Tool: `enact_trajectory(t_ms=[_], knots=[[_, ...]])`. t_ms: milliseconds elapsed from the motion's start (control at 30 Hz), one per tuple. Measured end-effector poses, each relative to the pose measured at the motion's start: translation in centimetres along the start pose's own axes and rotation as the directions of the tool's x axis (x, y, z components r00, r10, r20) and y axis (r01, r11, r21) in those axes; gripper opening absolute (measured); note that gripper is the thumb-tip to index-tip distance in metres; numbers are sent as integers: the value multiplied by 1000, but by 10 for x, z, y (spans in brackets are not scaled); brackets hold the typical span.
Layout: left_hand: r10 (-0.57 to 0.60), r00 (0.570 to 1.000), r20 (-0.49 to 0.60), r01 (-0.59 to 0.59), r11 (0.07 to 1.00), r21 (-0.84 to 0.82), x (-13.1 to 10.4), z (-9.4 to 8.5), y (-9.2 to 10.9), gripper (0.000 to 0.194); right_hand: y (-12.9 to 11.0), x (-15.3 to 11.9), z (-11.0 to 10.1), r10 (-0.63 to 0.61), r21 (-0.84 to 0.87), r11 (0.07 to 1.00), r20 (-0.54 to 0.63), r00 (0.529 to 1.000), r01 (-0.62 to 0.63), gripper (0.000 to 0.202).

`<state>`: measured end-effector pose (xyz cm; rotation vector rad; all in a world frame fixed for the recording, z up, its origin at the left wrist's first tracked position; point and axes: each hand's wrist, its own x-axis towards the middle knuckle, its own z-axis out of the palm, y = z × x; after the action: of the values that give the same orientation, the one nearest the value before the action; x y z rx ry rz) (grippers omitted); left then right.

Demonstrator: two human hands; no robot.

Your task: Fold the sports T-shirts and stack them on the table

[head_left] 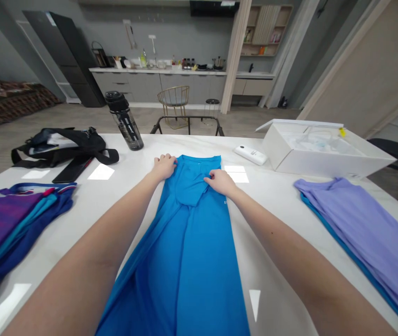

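Head view: your right fingers (pixel 215 177) pinch the long blue cloth garment (pixel 206 247); left fingers (pixel 167 161) have unclear hold; uneven pulling may crease it.

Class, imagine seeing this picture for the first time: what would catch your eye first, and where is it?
Probably the bright blue garment running down the middle of the white table, with the left hand and right hand at its far end. Next might come the lilac garment at the right and the purple garment on the pile at the left. Behind them, the dark bottle stands out.
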<state>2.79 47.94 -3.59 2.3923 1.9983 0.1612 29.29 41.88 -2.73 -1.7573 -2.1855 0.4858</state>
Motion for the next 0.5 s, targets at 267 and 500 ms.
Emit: enact_trajectory(t_ms=[267,500], knots=[[-36,990,-139,3,972,-236,12,-44,-5,21,11,7,-33,-40,126,990,-177,983,62,27],[-60,992,-112,58,998,-23,28,-31,15,25,23,41,-34,174,87,984,-247,953,-157,24]])
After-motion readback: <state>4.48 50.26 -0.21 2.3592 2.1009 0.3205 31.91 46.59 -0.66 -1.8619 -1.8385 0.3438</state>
